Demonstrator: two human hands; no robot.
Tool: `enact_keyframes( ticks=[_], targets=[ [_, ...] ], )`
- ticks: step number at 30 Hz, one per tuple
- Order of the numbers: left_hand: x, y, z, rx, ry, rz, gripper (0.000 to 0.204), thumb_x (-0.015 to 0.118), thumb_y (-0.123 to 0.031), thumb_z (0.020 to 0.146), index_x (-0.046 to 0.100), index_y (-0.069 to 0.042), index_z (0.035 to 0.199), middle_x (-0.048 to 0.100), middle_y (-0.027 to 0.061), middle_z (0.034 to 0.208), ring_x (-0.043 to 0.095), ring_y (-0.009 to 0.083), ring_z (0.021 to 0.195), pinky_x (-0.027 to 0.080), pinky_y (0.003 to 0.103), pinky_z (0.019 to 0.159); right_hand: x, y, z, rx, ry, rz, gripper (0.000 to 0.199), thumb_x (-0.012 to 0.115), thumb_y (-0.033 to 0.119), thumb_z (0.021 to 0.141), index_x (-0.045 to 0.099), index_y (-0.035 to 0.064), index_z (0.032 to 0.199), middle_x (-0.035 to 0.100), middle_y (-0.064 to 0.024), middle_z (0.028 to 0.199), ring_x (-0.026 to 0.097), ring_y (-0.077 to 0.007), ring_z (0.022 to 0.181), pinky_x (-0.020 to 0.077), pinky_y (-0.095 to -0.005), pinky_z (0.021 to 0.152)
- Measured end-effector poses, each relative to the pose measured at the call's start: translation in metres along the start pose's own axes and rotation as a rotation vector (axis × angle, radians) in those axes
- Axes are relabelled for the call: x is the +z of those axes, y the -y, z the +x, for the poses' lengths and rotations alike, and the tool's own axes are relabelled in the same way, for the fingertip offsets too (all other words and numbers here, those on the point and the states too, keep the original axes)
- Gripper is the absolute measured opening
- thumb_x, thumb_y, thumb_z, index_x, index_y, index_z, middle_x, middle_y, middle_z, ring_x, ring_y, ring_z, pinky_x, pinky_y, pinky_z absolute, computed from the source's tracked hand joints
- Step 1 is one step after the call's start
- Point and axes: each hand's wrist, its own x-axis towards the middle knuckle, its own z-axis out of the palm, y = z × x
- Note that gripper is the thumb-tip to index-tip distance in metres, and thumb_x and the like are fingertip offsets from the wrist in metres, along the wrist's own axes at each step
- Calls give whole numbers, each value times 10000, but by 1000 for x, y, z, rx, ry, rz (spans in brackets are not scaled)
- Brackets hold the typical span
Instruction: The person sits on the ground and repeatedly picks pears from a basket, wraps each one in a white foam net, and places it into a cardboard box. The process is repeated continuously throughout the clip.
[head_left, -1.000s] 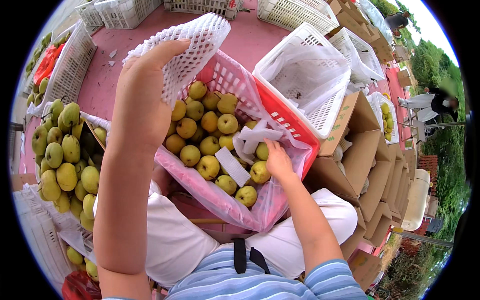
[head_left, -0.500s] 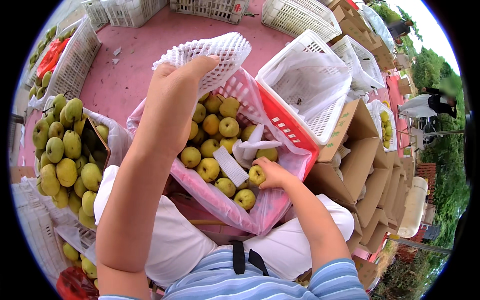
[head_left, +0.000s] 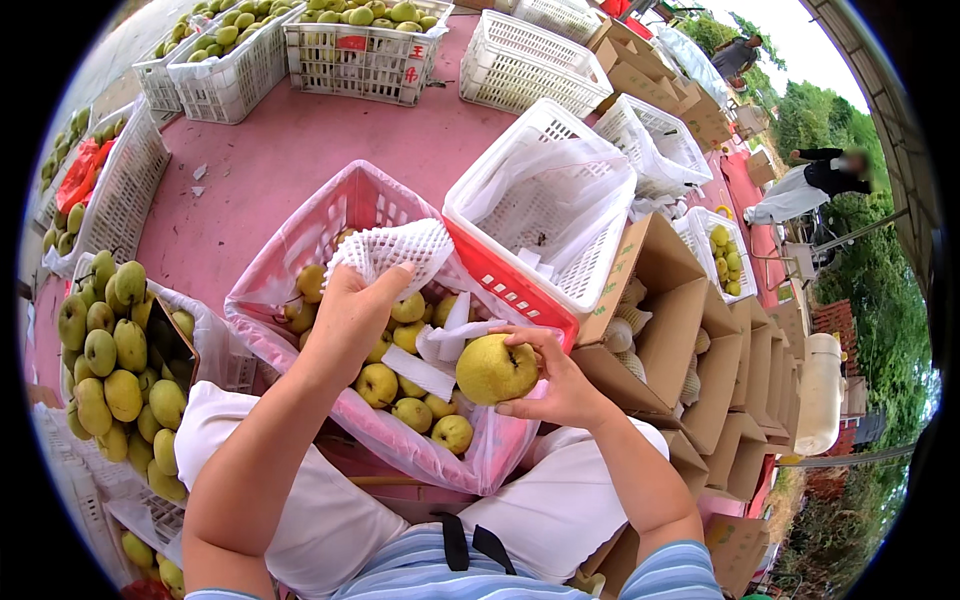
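Note:
My left hand (head_left: pixel 352 318) is closed on a white foam net sleeve (head_left: pixel 402 247), which spreads out above its fingers. Gripped at its side by my right hand (head_left: pixel 562 388) is a yellow-green pear (head_left: pixel 494 370), lifted above the crate. Both hands are over a red plastic crate (head_left: pixel 500 290) lined with a thin pinkish plastic liner (head_left: pixel 420 455). Several pears (head_left: pixel 377 385) lie in it, partly hidden by my left hand and the sleeve. On top of them rest a flat white foam strip (head_left: pixel 420 374) and some crumpled white foam pieces (head_left: pixel 452 338).
Left of my knee, pears (head_left: pixel 123 396) are heaped high. A white crate (head_left: pixel 560 200) with a plastic liner adjoins the red crate. Cardboard boxes (head_left: pixel 668 340), some holding net-wrapped fruit, line my right. White crates of pears (head_left: pixel 355 55) stand farther off. A person (head_left: pixel 815 185) is at far right.
My right hand has lifted a pear from the crate. My left hand has come lower and nearer to it with the foam net sleeve. The view has shifted, showing more far crates.

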Motion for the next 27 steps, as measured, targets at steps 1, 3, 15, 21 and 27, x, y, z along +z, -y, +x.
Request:
enact_keyframes(
  ticks=[1,3,15,21,27],
  targets=[
    [6,3,-2,11,51,5,254,564,-125,912,625,36,1098,656,53,1024,591,100,919,470,273,826,1,-3,-3,42,-38,117,692,838,190,726,396,145,1256,464,-86,1314,489,-246,1200,437,-396,1006],
    [15,11,-6,-50,93,14,262,551,-146,942,613,33,1124,651,53,1055,587,101,950,467,275,851,2,-8,0,110,-93,363,570,742,305,837,396,151,1263,481,-69,1261,514,-214,1172,519,-386,911],
    [44,41,-22,-221,389,-119,515,735,-271,842,517,-9,1229,597,58,1115,568,122,997,469,287,879,22,32,28,403,-230,744,472,385,541,983,447,123,1193,570,-104,1187,623,-242,1041,589,-396,732],
    [32,42,-29,-263,401,-330,666,771,-277,770,457,-5,1291,573,97,1210,570,185,1096,462,345,948,-12,38,28,214,-433,-176,549,309,463,1031,642,50,887,655,-46,863,624,-175,869,505,-334,721],
    [15,50,-28,-342,825,-236,1126,858,-528,587,319,18,1411,497,166,1338,523,271,1212,424,423,1015,9,29,21,565,143,1155,465,414,450,1007,566,54,1196,643,-61,1105,620,-134,998,496,-296,888]
  ],
)
